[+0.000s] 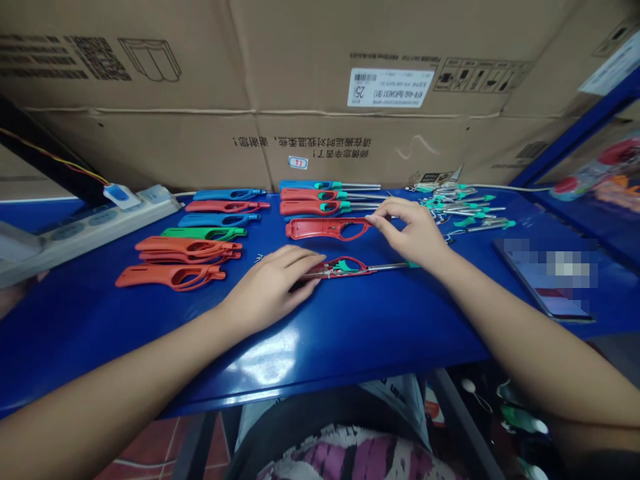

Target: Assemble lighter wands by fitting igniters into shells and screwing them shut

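- Lying at the centre of the frame, one red lighter half (334,272), fitted with a green trigger (344,267) and a slim metal tube (387,267) pointed to the right.
- Left hand (273,287), centre of the frame: the left end of that lighter half is gripped between thumb and forefinger, the other fingers being curled.
- Right hand (413,233), right of centre: one loose red shell (317,229) is pinched by its right end between thumb and fingertips, just above the lighter half in the frame; whether its far end is touching the surface cannot quite be told.
- Lighters with tubes (307,195), upper centre: blue and red, stacked close, partly hidden by the loose shell.
- Handle shells (210,234), left of centre: blue, red, green and orange, set in a column.
- Metal tubes with green parts (470,210), right of centre: heaped loosely beyond the right hand.
- Phone (535,280), right of the frame: laid flat, partly blurred.
- Power strip (90,223), left edge: one plug inserted.
- Blue tabletop (380,327), backed by printed cardboard (310,80) across the top of the frame.
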The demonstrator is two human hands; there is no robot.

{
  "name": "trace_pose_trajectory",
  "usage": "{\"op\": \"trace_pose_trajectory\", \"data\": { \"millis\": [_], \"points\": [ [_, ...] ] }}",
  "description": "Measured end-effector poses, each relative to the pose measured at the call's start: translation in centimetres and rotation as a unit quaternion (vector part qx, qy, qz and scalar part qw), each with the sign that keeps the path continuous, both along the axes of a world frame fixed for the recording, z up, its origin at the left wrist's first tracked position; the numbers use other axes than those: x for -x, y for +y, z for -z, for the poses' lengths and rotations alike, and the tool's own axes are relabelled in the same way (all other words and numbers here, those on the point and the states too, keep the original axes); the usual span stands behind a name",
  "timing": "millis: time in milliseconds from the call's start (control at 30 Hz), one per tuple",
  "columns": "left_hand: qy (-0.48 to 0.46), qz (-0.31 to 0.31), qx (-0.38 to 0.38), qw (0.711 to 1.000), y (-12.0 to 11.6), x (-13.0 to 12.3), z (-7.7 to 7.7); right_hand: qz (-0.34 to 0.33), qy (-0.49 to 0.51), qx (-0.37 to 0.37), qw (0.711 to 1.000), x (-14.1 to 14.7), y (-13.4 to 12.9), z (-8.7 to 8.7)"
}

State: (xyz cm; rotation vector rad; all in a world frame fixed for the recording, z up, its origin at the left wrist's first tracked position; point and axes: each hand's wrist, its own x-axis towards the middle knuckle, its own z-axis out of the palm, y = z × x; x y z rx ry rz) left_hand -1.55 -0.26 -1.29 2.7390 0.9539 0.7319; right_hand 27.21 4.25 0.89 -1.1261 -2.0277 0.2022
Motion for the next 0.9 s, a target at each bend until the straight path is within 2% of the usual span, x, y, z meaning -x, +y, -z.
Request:
{"op": "trace_pose_trajectory", "data": {
  "millis": [133,200,267,433,500,567,700,767,900],
  "points": [
    [-0.05,-0.088,-0.096,0.99,-0.1,0.1,-1.3,0.023,-0.055,-0.038,0.998,0.1,-0.6,-0.2],
    [-0.068,-0.123,-0.106,0.984,-0.1,0.2,-1.9,0.01,-0.081,-0.063,0.995,0.2,-1.1,-0.4],
    [-0.098,-0.133,-0.063,0.984,0.0,0.1,-2.2,-0.009,-0.093,-0.079,0.992,0.4,-1.7,-0.6],
    [-0.14,-0.131,0.156,0.969,0.0,0.0,-2.3,-0.016,-0.114,-0.105,0.988,0.8,-2.7,-1.2],
    [-0.134,-0.125,0.187,0.965,-0.1,0.0,-2.4,-0.037,-0.12,-0.097,0.987,0.6,-2.6,-1.5],
    [-0.134,-0.113,0.164,0.971,-0.1,0.0,-2.4,-0.08,-0.123,-0.062,0.987,0.1,-2.1,-1.7],
    [-0.095,-0.071,0.093,0.989,0.4,0.2,-1.7,-0.175,-0.146,0.076,0.971,-1.2,-1.0,-1.8],
    [-0.057,-0.047,0.06,0.995,0.8,0.4,-1.2,-0.193,-0.157,0.123,0.961,-1.7,-0.8,-1.7],
    [-0.005,-0.025,0.009,1.0,1.4,0.7,-0.1,-0.2,-0.178,0.142,0.953,-1.8,-1.1,-1.5]
  ]
}}
